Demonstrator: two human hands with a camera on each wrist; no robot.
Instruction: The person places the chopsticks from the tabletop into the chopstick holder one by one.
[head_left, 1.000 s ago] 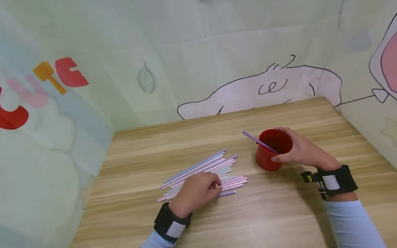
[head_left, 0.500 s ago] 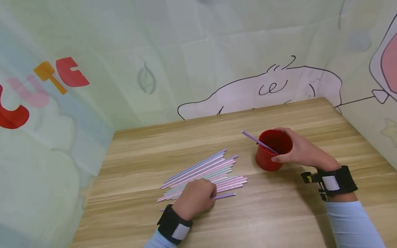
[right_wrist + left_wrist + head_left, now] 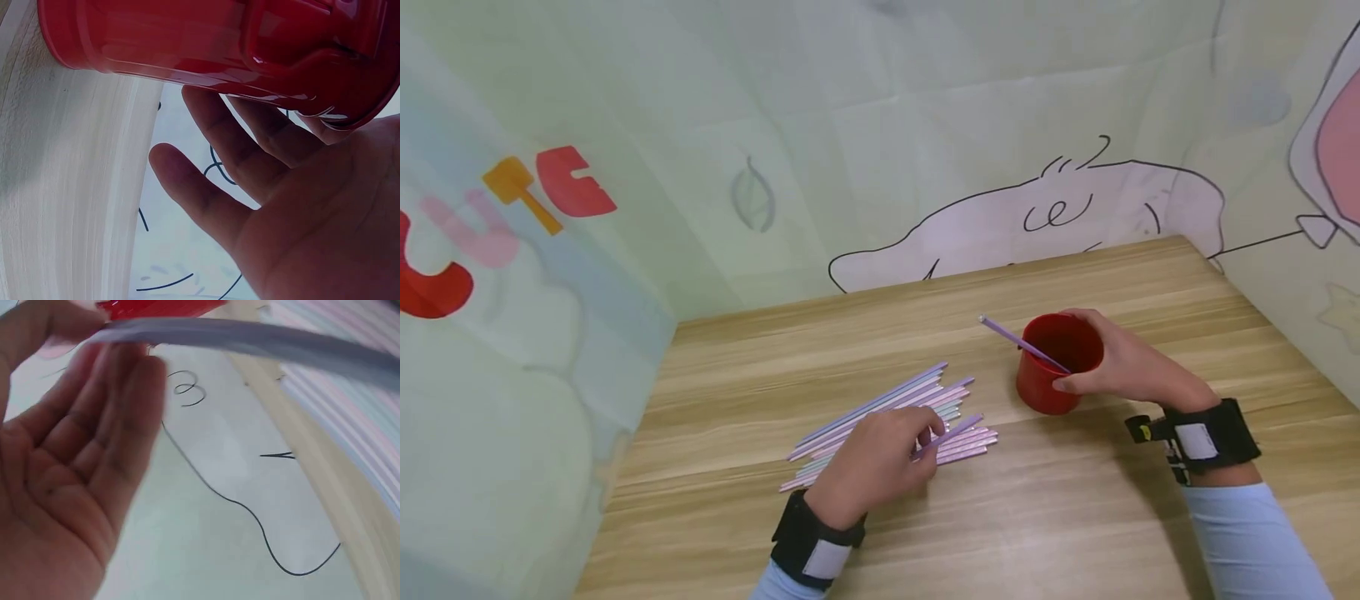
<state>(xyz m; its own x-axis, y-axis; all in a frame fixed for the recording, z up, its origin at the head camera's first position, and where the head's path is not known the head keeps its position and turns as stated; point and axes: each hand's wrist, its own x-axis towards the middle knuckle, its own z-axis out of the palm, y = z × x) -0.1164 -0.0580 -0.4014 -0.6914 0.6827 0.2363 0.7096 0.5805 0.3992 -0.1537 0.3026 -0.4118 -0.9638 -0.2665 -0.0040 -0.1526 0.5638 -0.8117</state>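
- Left hand (image 3: 876,454): pinches one purple straw (image 3: 957,432) between thumb and fingers. The free end of the straw points right and far, above the near part of the straw pile (image 3: 917,396).
- Right hand (image 3: 1123,358): grips the red cup (image 3: 1047,393) from its right side, thumb on the near side, fingers round the far side.
- Cup position: right of the pile, apart from it, mouth up. Base contact with the worktop (image 3: 1037,521) cannot be confirmed.
- Second purple straw (image 3: 1009,335): inside the cup, leaning out over the left rim.
- Pile: pink, purple, blue and green straws, roughly parallel, left of the cup.
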